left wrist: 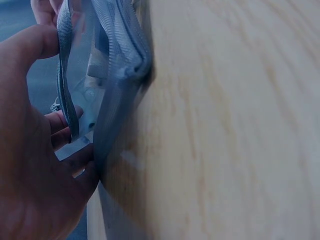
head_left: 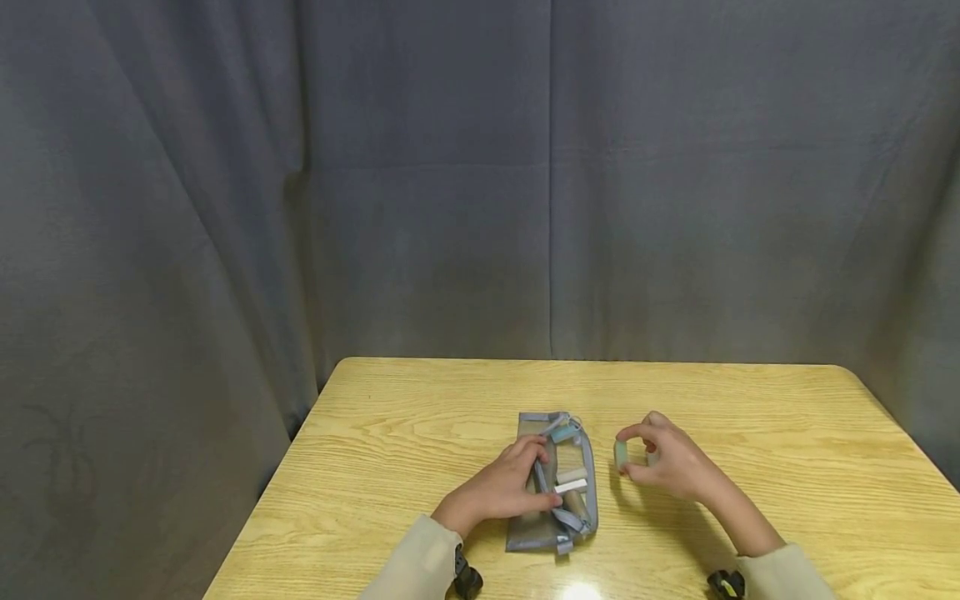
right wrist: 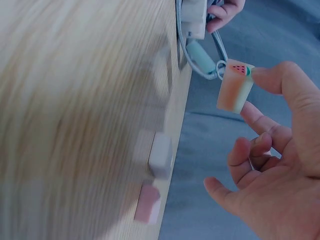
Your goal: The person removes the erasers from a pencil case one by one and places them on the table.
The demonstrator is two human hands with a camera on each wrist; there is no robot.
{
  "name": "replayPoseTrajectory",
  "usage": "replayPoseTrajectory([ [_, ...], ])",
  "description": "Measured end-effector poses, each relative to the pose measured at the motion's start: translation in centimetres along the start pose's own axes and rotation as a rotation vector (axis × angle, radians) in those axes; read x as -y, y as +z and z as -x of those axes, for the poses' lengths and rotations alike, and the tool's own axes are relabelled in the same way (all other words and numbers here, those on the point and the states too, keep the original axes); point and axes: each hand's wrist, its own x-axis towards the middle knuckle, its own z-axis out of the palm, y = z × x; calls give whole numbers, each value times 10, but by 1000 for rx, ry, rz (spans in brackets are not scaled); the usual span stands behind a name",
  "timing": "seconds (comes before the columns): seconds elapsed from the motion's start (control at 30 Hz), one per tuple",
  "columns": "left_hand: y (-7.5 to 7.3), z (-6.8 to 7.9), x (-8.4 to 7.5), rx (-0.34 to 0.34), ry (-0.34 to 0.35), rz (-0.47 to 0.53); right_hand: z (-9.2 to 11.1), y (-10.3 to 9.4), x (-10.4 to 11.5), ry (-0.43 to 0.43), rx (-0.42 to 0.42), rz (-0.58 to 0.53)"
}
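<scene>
A grey-blue mesh zip pouch (head_left: 532, 535) lies unzipped on the table, its mouth spread. My left hand (head_left: 501, 487) holds the near flap of the opening, thumb and fingers spread along the zipper edge (left wrist: 65, 75). Inside sit several small blocks, among them a white one (head_left: 572, 486) and a blue-green one (head_left: 564, 433). To the right of the pouch, my right hand (head_left: 675, 465) pinches a small pale-green eraser (head_left: 621, 454) between thumb and index finger, above the table. A watermelon picture marks this eraser (right wrist: 234, 86) in the right wrist view.
In the right wrist view, a white block (right wrist: 161, 156) and a pink block (right wrist: 147, 204) lie on the wooden table (head_left: 420, 400). A ring-shaped zipper pull (right wrist: 220, 69) hangs at the pouch's end. Grey curtains (head_left: 435, 208) stand behind the table.
</scene>
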Motion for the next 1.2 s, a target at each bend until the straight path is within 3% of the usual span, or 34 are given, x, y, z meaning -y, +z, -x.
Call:
replayPoseTrajectory([
  [0.37,1,-1,2,8,-1,-4,23,-23,-21,-1,-8,-47],
  [0.67,0,0,1,17,-3,-4,36,-35,-35,-39,-62,50],
  [1.2,0,0,1,16,2,-7,47,-49,-58,-37,-113,65],
])
